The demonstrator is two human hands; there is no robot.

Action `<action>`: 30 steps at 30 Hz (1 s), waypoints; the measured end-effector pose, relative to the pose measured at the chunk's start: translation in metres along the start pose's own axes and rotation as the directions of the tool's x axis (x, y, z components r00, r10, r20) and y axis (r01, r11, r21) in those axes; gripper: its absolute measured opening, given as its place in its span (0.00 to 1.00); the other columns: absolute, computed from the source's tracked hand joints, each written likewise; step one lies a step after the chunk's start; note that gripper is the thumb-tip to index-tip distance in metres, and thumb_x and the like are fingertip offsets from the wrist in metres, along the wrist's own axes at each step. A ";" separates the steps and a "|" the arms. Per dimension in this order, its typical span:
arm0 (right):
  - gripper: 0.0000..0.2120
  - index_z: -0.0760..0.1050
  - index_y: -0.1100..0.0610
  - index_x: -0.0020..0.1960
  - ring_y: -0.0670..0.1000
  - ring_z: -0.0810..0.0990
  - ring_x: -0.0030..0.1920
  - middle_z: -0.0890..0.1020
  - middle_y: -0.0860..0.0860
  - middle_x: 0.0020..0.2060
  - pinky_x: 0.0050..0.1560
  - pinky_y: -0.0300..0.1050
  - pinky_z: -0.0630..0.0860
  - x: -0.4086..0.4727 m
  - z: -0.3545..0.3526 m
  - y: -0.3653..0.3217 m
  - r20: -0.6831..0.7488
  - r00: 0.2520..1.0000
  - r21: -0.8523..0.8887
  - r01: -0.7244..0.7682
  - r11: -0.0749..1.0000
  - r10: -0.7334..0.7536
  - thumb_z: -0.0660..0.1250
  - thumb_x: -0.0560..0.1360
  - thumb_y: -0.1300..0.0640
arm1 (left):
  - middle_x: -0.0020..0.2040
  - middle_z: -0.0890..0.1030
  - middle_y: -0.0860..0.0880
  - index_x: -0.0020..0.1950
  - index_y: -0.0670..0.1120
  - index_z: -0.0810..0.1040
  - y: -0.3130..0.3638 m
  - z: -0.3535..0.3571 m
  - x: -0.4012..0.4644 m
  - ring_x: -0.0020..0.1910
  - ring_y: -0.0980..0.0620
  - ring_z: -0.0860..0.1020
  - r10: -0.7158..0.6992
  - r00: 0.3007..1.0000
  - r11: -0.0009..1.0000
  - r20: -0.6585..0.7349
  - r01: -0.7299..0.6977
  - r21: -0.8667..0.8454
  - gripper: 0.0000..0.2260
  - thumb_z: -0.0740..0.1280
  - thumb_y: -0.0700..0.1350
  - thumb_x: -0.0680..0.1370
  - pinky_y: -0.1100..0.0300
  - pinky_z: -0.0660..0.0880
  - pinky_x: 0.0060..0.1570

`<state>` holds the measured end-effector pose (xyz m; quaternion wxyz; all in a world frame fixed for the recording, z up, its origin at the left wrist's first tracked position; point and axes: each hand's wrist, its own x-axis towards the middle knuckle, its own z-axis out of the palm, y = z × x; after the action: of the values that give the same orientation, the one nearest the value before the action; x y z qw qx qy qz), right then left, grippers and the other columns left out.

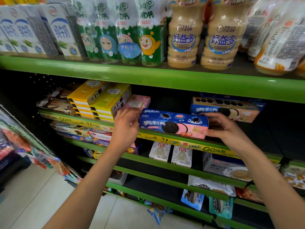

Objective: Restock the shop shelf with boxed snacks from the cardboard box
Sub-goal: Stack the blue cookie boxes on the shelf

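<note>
Left hand: our left hand [127, 125] sits at the left end of the long blue-and-pink cardboard cookie box [173, 123], fingers curled against that end; how firmly they grip we cannot tell, since the fingertips are blurred.
Right hand: our right hand [221, 125] clasps the right end of the same box, thumb under its lower edge and fingers bent over the top.
Cookie box: it lies lengthwise at the front of the green metal shelf [165, 137], a glossy carton printed with a dark round sandwich cookie.
Neighbours on that shelf: just left, a small pink box [137, 101] beside two stacks of flat yellow cardboard boxes [99, 100]; behind and to the right, a second long blue-and-peach cookie box [226, 109].
Shelf above: white milk cartons [33, 30], green shrink-wrapped bottle packs [122, 33] and ribbed beige plastic drink bottles [183, 37].
Shelf below: two upright white stick-biscuit boxes [170, 153].
Shelf edges: smooth green lips, one carrying a yellow printed price strip [189, 142].
</note>
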<state>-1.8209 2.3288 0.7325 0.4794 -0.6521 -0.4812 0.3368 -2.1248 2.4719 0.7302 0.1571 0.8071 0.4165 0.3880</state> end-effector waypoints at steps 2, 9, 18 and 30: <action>0.25 0.77 0.33 0.56 0.39 0.80 0.53 0.83 0.39 0.51 0.58 0.47 0.73 -0.001 0.001 -0.002 -0.012 1.000 -0.002 -0.004 1.000 0.004 0.77 0.67 0.57 | 0.59 0.79 0.46 0.61 0.42 0.80 -0.004 -0.005 0.003 0.60 0.47 0.72 -0.014 0.999 1.000 0.029 0.014 0.010 0.15 0.61 0.35 0.77 0.63 0.63 0.57; 0.25 0.78 0.36 0.57 0.39 0.80 0.54 0.83 0.41 0.52 0.58 0.46 0.73 -0.004 0.002 -0.007 -0.017 1.000 -0.011 -0.004 1.000 0.004 0.77 0.67 0.58 | 0.64 0.77 0.43 0.69 0.44 0.75 -0.011 -0.010 -0.003 0.63 0.45 0.73 -0.092 0.982 0.996 0.166 0.090 0.021 0.24 0.61 0.31 0.74 0.62 0.66 0.57; 0.28 0.75 0.45 0.66 0.38 0.79 0.57 0.81 0.44 0.58 0.59 0.42 0.73 -0.006 0.006 -0.011 0.042 0.999 -0.072 0.007 0.997 -0.004 0.76 0.70 0.61 | 0.61 0.75 0.52 0.69 0.47 0.74 -0.007 -0.017 -0.012 0.60 0.55 0.70 -0.098 0.987 0.993 0.130 0.105 -0.049 0.20 0.63 0.35 0.78 0.60 0.66 0.56; 0.14 0.75 0.43 0.65 0.46 0.74 0.66 0.78 0.44 0.63 0.64 0.37 0.69 0.002 0.000 -0.025 -0.172 0.967 -0.452 0.095 0.887 -0.190 0.64 0.81 0.53 | 0.67 0.78 0.45 0.66 0.44 0.79 0.039 0.000 -0.002 0.68 0.41 0.72 0.231 0.935 0.957 0.267 -0.268 0.110 0.19 0.64 0.45 0.76 0.47 0.66 0.69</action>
<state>-1.8283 2.3329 0.7564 0.3916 -0.7381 -0.5379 0.1121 -2.1036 2.4469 0.7520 0.0990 0.9054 0.3140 0.2680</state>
